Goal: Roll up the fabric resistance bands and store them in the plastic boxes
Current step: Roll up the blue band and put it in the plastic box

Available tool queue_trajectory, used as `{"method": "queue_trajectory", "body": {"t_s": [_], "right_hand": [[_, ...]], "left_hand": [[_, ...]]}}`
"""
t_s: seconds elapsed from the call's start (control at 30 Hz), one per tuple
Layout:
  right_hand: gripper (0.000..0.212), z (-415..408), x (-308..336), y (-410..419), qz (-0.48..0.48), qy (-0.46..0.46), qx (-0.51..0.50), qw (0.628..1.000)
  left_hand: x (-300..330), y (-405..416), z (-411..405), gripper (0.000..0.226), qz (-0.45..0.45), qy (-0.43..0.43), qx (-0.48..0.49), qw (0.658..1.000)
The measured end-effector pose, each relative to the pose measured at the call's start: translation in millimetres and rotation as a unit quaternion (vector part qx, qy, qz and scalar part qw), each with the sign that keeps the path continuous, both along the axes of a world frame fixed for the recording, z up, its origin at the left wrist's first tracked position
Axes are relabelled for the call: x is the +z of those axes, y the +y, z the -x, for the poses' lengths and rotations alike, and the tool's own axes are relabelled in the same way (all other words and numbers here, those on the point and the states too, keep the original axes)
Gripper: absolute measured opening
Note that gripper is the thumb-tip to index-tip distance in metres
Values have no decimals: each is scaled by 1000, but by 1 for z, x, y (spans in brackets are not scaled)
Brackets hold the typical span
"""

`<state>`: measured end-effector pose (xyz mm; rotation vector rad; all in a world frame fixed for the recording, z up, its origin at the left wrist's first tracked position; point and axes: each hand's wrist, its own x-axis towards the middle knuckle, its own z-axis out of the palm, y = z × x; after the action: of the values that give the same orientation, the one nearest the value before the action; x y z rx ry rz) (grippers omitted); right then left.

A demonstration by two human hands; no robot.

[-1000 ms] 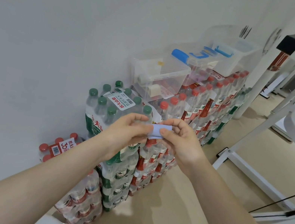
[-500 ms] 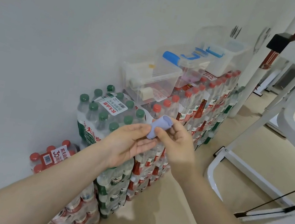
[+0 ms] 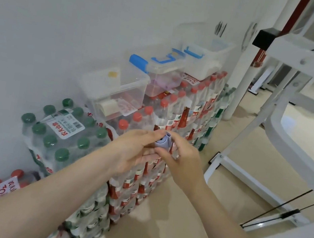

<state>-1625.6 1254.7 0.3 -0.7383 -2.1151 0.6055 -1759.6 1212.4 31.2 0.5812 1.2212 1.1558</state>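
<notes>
Holding a little rolled-up band (image 3: 162,141) between them, both hands are meeting up in the air, in front of the tall stack of water bottles (image 3: 172,134). The left hand (image 3: 135,152) is pinching the purple-blue roll with its thumb and fingers curled round it, and the right hand (image 3: 181,161) is gripping the same roll from the other side, its fingers curled on it too. The roll is sitting well below the boxes and is touching none of them. Three see-through plastic boxes are standing in a row along the top of the bottle stack, close to the wall. The nearest box (image 3: 115,88) is standing open at the left end of the stack top, and it is holding a pale cream roll and something pinkish. The middle box (image 3: 163,73) is wearing a lid with blue clips and is showing purple and pink things inside. The far box (image 3: 204,58) is sitting at the right end, with a blue handle; I cannot tell what is in it. A pack of green-capped bottles (image 3: 61,135) is standing lower at the left.
</notes>
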Motion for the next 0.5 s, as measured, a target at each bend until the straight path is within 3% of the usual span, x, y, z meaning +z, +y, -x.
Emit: {"method": "queue_trajectory", "body": {"t_s": [0.13,0.37,0.5], "right_hand": [[43,-30,8,59,-21,6,-15,1000],[39,-81,27,174,-84,7,-73,994],[38,-96,41,232,-73,14,-54,996]], "left_hand": [[9,60,-35,32,-12,-37,23,999],[38,168,-103,41,-45,-194,76,977],[51,223,-122,35,-68,-193,98,974]]}}
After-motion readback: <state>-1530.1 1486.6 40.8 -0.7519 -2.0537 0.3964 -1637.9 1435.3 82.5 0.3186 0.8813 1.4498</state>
